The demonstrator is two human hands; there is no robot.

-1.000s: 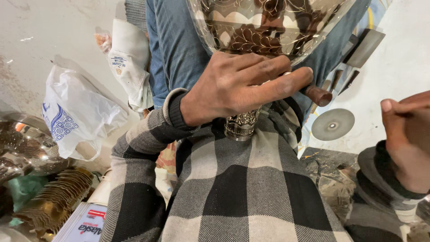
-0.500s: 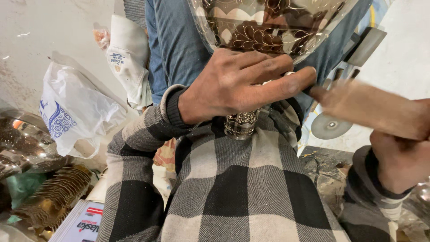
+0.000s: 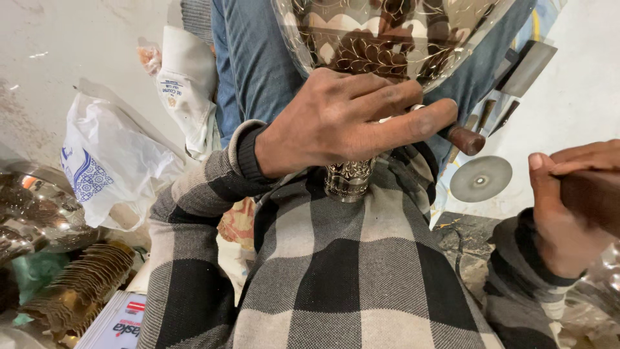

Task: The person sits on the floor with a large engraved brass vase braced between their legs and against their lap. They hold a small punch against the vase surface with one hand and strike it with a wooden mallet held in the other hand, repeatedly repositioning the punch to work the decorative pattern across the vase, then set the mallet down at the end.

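Across the checked lap, the left hand clasps the engraved metal goblet at its stem, while the right hand, now lowered rightward, stays closed around a wooden tool.

Soft, even daylight, sharp focus at centre, glare on the shiny metal bowl, wide-angle stretching at edges.

Shiny engraved metal goblet, bowl up, patterned stem resting on checked lap
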